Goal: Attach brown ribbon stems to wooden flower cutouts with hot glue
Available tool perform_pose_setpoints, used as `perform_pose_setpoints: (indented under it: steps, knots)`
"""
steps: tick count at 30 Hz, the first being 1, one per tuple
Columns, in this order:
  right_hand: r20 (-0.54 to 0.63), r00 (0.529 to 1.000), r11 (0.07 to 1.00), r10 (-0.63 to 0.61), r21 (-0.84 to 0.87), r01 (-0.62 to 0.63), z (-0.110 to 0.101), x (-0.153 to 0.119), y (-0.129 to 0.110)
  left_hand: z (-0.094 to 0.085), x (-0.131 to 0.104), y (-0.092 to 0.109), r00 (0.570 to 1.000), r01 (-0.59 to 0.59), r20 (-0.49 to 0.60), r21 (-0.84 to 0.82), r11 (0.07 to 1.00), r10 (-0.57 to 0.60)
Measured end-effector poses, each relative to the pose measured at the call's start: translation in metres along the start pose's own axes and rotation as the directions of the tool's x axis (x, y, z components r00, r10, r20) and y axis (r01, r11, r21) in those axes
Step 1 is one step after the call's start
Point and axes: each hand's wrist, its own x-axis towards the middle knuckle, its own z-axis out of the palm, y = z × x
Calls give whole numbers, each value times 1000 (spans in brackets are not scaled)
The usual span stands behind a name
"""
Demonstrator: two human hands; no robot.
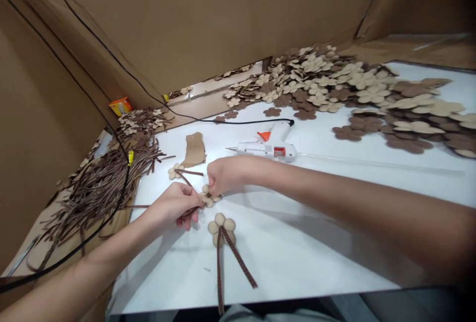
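Pinching with fingers pressed together in the left hand (182,203), on a brown ribbon (191,211), right at the side of a beige flower (209,200). Curled at the flower's far side with the right hand (226,176), touching a petal; cannot tell whether clamped on it or only pressing.

Laid nearer, just in front of both hands: a puffed flower (229,225) with two ribbon tails (240,257), reaching toward the front edge of the white board (290,267). To judge by looks, done with this one, partway through the one in hand. Beyond the left fingers, a small flower (173,172) with ribbon strips, also seemingly joined. Loose and left unworked: many flower pieces (316,84) and a ribbon bundle (104,178).

For moving, most room toward the front right, under the right forearm. Tighter at the left, with the bundle along the board's edge. Close beyond the right hand, a glue gun (260,149), nozzle pointing left, near a cardboard scrap (195,149). Farthest, a cardboard wall (223,15), closing off reach behind the pieces.
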Motion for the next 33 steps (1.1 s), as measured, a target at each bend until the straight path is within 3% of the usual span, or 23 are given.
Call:
perform_pose_setpoints:
  steps: [6,13,25,33]
  knots:
    - [57,998,991,20,-136,-12,-14,10,-14,-1,2,-1,1000,8,-9,-17,1000,-8]
    - [227,973,997,26,-80,-8,-17,12,-11,-2,4,-6,999,-35,-1,-68,997,35]
    - [139,990,990,-1,-136,20,-17,14,-15,-2,8,-9,999,-30,9,-95,995,31]
    - [122,992,996,-40,-77,49,-10,5,-1,-4,8,-12,999,-37,35,-106,994,41]
